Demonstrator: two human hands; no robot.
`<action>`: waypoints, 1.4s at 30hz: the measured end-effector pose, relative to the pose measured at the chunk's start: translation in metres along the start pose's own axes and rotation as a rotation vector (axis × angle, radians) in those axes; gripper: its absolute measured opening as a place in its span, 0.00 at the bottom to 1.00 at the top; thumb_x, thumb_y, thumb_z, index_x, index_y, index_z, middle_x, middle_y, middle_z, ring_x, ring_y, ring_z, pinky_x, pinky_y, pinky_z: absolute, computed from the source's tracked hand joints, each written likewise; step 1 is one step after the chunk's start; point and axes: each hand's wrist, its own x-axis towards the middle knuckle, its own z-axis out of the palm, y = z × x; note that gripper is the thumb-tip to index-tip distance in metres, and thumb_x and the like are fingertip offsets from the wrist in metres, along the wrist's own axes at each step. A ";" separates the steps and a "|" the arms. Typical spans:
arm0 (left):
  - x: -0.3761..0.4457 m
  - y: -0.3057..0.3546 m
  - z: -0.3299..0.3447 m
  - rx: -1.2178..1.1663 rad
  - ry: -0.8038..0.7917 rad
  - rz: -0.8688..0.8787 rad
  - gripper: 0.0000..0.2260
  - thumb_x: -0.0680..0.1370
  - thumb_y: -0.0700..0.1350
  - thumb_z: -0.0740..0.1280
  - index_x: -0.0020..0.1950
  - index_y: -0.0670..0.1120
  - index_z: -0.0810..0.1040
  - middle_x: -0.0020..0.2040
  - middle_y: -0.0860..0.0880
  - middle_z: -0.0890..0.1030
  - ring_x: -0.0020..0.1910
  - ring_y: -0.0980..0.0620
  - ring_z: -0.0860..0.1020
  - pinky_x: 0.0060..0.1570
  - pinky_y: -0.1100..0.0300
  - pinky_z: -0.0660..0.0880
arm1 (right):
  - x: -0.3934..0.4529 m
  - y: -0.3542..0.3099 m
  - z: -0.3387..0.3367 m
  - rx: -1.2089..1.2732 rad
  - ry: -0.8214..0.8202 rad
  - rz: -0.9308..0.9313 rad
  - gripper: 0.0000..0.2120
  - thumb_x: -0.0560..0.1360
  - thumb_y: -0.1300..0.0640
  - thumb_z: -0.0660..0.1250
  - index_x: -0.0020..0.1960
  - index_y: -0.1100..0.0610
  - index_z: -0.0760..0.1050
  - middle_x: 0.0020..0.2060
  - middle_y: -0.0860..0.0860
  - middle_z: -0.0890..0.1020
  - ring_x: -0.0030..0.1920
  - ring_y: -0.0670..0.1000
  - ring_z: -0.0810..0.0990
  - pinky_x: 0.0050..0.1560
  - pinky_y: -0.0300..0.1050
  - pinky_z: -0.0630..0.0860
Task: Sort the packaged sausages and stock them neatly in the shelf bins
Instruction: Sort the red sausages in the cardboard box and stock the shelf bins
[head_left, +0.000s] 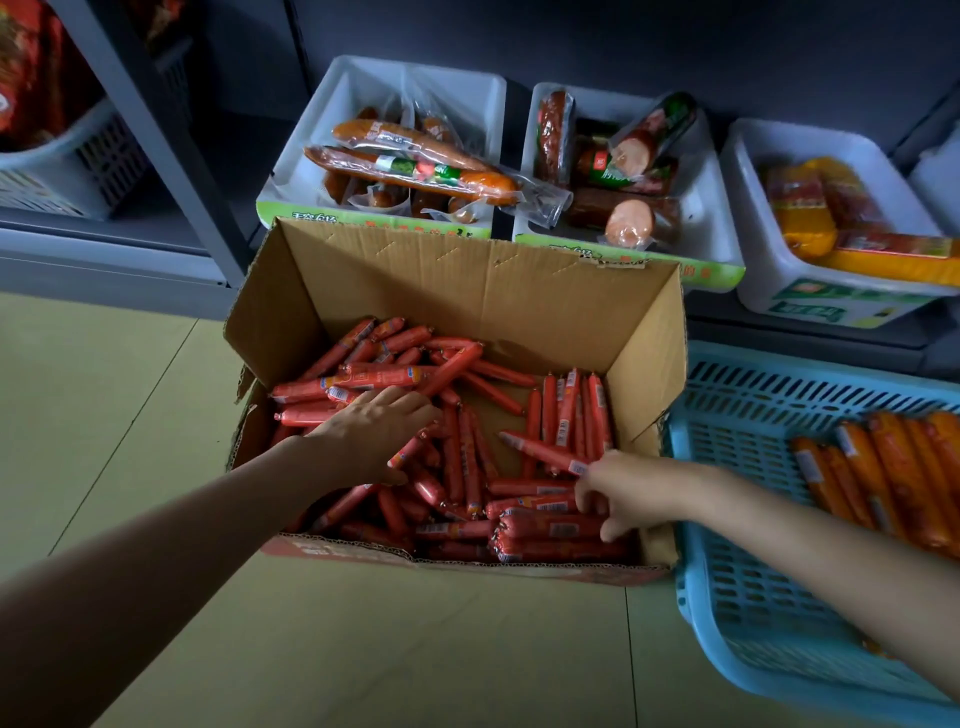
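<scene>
Red sausage sticks lie jumbled in the cardboard box on the floor, below the white shelf bins. Our left hand rests flat on the heap, fingers spread and relaxed, gripping nothing. Our right hand pinches one stick by its end, fingers curled. We judge it best to gather sticks lying the same way, square their ends, then lift a tidy handful, not singles.

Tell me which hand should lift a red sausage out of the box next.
Right hand: it already pinches a red sausage by its end. The left hand only rests flat on the pile.
</scene>
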 end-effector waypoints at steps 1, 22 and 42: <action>-0.001 -0.001 0.001 -0.026 0.063 -0.007 0.34 0.72 0.54 0.71 0.73 0.50 0.60 0.70 0.51 0.63 0.68 0.50 0.64 0.67 0.56 0.63 | 0.001 0.003 -0.002 0.043 0.038 -0.002 0.15 0.74 0.57 0.70 0.60 0.55 0.75 0.50 0.49 0.76 0.47 0.45 0.73 0.43 0.37 0.73; -0.005 -0.029 -0.042 -1.309 0.286 -0.333 0.08 0.69 0.36 0.74 0.36 0.48 0.80 0.38 0.43 0.83 0.45 0.42 0.81 0.55 0.42 0.76 | -0.002 0.004 -0.021 0.125 -0.003 0.002 0.25 0.72 0.57 0.71 0.66 0.56 0.68 0.58 0.50 0.76 0.55 0.49 0.75 0.51 0.37 0.72; 0.101 0.055 -0.047 -1.584 0.370 -0.340 0.08 0.73 0.37 0.71 0.35 0.45 0.78 0.32 0.48 0.81 0.34 0.52 0.79 0.42 0.60 0.79 | 0.004 0.025 -0.028 0.331 0.540 0.058 0.26 0.76 0.51 0.67 0.70 0.57 0.64 0.63 0.53 0.74 0.64 0.53 0.72 0.57 0.42 0.68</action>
